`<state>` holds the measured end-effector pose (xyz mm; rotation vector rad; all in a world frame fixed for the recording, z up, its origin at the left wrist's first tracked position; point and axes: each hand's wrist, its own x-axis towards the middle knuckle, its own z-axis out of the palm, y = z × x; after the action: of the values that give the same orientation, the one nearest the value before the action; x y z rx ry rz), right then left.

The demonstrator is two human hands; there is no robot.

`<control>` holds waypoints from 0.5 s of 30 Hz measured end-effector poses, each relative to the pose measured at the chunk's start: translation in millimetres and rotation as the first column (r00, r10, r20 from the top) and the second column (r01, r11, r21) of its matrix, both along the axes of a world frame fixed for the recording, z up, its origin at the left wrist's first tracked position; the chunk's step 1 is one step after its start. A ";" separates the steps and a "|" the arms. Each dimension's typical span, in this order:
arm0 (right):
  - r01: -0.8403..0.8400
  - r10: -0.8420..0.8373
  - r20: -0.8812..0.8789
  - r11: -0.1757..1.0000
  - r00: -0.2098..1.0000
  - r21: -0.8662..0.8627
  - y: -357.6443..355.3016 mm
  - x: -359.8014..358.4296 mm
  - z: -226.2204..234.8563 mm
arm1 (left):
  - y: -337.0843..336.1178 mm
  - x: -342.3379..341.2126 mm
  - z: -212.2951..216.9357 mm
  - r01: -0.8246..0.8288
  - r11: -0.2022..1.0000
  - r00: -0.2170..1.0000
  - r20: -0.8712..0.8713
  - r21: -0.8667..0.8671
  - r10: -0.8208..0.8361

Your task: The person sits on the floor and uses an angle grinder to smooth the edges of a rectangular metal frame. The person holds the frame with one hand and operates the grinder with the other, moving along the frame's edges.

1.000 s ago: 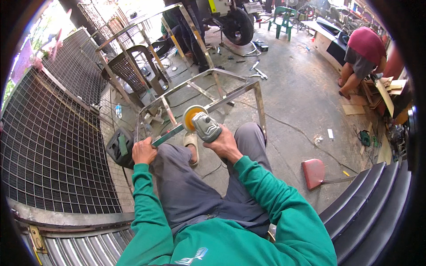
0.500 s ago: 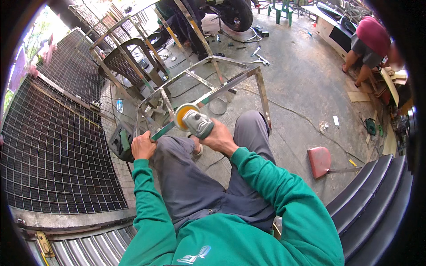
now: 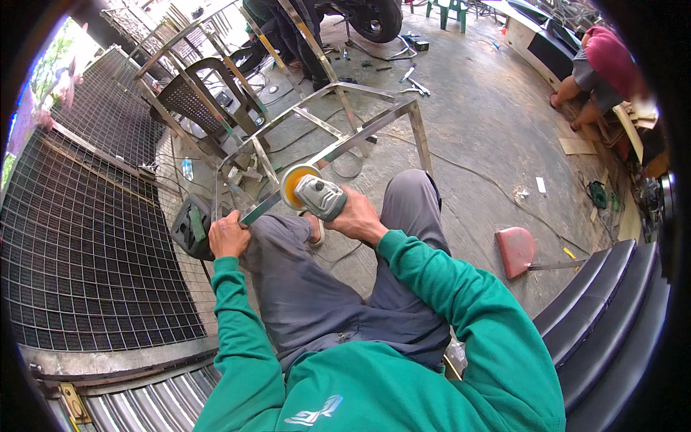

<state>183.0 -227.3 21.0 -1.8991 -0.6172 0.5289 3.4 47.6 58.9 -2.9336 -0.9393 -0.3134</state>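
A: Entry, left to right. Left hand (image 3: 229, 234) sits at the near-left corner of the metal frame (image 3: 338, 140), fingers wrapped around the flat bar there, thumb on top. Just to its left, a dark green-trimmed tool case (image 3: 191, 227) stands on the floor against the wire mesh panel (image 3: 93, 245).

B: And the frame itself?

A: An open frame of shiny square tube, standing on the concrete floor (image 3: 475, 144) just in front of the knees, legs pointing away from the person.

B: Right side?

A: Right hand (image 3: 356, 216) closed around the grey body of the angle grinder (image 3: 317, 194); the orange disc faces up and left, at or just above the near rail. Contact I cannot confirm.

B: Judgement on doing it well?

A: Keep the left grip firm so the frame cannot chatter, and keep those fingers clear of the disc, which is near. Hold the disc at a shallow angle, light pressure, sparks thrown away from the legs.

B: Pose?

A: Both forearms in green sleeves reach forward over the bent knees, the left nearly straight, the right elbow bent and wrist turned inward.
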 end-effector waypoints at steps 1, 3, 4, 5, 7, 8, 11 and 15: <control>0.006 -0.006 0.000 1.000 1.000 0.017 1.0 -0.1 -2.5 | 1.3 0.7 0.0 0.000 1.000 1.000 -0.005 0.001 0.000; 0.056 -0.055 -0.012 0.994 0.998 0.097 4.7 5.0 -8.0 | 4.3 -0.7 -0.3 0.008 1.000 1.000 0.002 0.008 -0.008; 0.086 -0.083 -0.026 0.988 0.996 0.131 7.1 8.6 -10.7 | 5.1 -0.8 -0.8 0.017 1.000 1.000 0.015 0.015 -0.018; 0.088 -0.079 -0.054 0.979 0.995 0.182 9.1 11.4 -13.0 | 6.0 -1.2 -1.0 0.027 0.999 0.999 0.019 0.035 -0.028; 0.119 -0.089 -0.127 0.963 0.988 0.243 9.9 16.5 -15.3 | 6.8 -0.3 0.1 0.015 1.000 1.000 0.004 0.024 -0.015; 0.129 -0.101 -0.151 0.973 0.983 0.193 10.7 17.3 -15.0 | 6.2 0.3 0.7 0.008 0.999 1.000 -0.016 0.041 -0.007; 0.039 -0.034 -0.065 0.996 0.997 0.078 1.8 10.8 -10.6 | 1.9 2.0 3.7 -0.008 0.999 1.000 0.004 0.039 0.008; 0.002 -0.002 0.011 1.000 1.000 -0.002 -2.0 1.8 -4.4 | 1.6 4.0 7.3 -0.024 1.000 1.000 0.006 0.008 0.024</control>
<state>184.8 -229.3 16.6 -1.9056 -0.6219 0.5182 7.5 49.2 66.2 -2.9131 -0.9709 -0.3235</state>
